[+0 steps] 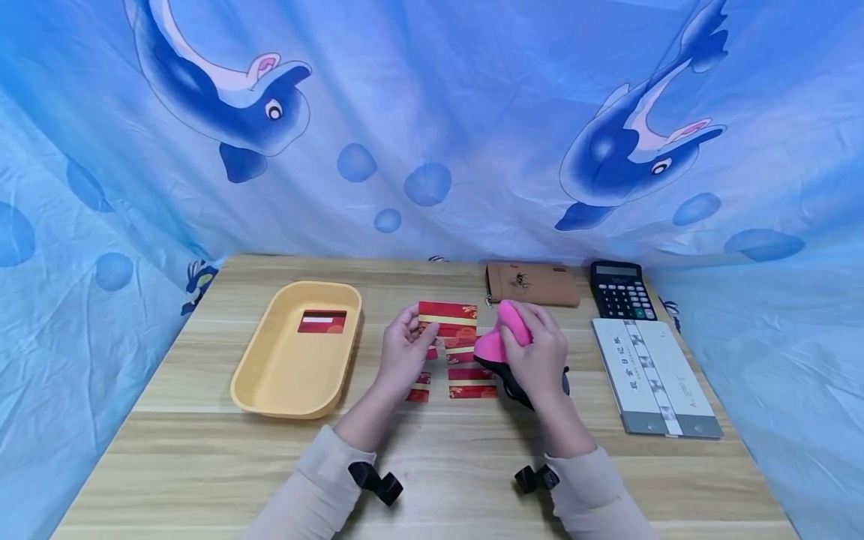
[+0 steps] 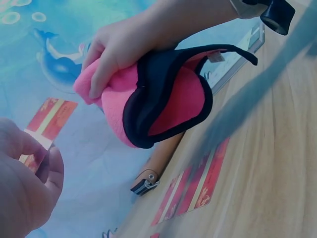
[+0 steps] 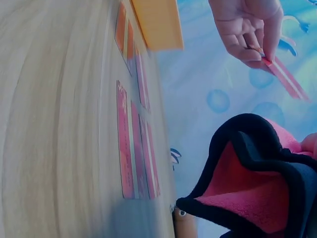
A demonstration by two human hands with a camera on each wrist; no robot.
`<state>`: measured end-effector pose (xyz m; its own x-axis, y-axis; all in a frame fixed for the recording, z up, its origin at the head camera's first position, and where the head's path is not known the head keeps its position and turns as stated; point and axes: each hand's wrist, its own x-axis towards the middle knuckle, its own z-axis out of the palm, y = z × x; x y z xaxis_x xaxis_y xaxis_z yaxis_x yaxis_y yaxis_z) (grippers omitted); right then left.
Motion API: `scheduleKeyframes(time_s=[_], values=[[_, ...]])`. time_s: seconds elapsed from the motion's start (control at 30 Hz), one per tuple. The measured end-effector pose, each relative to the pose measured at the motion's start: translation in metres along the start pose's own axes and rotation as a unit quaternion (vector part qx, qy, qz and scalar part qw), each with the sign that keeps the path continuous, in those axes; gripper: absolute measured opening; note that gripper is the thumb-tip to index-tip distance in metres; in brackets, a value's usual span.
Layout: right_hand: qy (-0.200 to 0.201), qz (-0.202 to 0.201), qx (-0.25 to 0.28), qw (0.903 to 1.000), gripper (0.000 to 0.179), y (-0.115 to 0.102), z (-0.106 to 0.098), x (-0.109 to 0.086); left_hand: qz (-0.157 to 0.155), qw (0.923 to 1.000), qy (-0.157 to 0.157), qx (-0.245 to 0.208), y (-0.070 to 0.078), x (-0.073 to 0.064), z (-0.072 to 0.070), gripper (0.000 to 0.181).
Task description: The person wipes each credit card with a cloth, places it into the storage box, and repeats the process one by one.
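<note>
My left hand [image 1: 401, 356] pinches a red card with a gold stripe [image 1: 448, 311] between thumb and fingers, raised above the table. My right hand [image 1: 540, 356] grips a soft pink cloth mitt with black trim [image 1: 494, 348] just right of that card. In the left wrist view the mitt's black-edged opening [image 2: 183, 104] gapes toward the table, showing a pink lining. Several more red striped cards [image 1: 472, 384] lie on the table below both hands, some partly covered in the head view. The mitt and held card are apart in the left wrist view.
On the left stands a yellow tray [image 1: 290, 367] with one red card [image 1: 322, 322] inside. A brown zip wallet [image 1: 540, 285] lies at the back, beside a black calculator [image 1: 617, 292]. Grey-white ledger books [image 1: 655, 375] lie on the right. A blue dolphin curtain [image 1: 432, 112] hangs behind.
</note>
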<state>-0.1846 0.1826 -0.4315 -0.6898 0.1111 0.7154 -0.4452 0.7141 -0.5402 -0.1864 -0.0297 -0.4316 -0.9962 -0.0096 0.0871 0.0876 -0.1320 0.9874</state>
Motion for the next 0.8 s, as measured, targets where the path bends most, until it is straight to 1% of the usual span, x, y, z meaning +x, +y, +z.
scheduleKeyframes(time_s=[0.1,0.2,0.37,0.53,0.6,0.63,0.7,0.8], values=[[0.008,0.0,0.006,0.9999,0.036,0.002,-0.0022,-0.0007,-0.007,0.9999,0.006,-0.014,0.0012,0.0008,0.0007,0.043],[0.017,0.0,0.011,0.9998,0.035,0.004,-0.0033,-0.0011,-0.007,0.9993,-0.002,-0.036,0.0017,0.0006,0.0013,0.053],[0.022,0.002,0.018,0.9996,0.035,0.0075,-0.0037,-0.0024,0.002,0.9969,-0.034,-0.07,0.0047,-0.0014,0.0024,0.071],[0.029,-0.001,0.031,0.9991,0.035,0.0089,-0.0035,-0.003,-0.009,0.995,-0.072,-0.069,0.0059,-0.0031,0.0031,0.094],[0.034,-0.004,0.035,0.9988,0.035,0.0082,-0.0042,-0.0026,-0.014,0.9937,-0.089,-0.067,0.0053,-0.0033,0.0028,0.095],[0.035,-0.006,0.036,0.9987,0.034,0.008,-0.0045,-0.0024,-0.013,0.9926,-0.099,-0.069,0.0046,-0.0031,0.0025,0.093],[0.034,-0.006,0.036,0.9987,0.034,0.0074,-0.0053,-0.002,-0.005,0.9906,-0.117,-0.07,0.0034,-0.0022,0.0017,0.086],[0.031,-0.003,0.037,0.9988,0.034,0.0074,-0.0065,-0.0017,0.019,0.9864,-0.145,-0.074,0.0018,-0.0002,-0.0006,0.072]])
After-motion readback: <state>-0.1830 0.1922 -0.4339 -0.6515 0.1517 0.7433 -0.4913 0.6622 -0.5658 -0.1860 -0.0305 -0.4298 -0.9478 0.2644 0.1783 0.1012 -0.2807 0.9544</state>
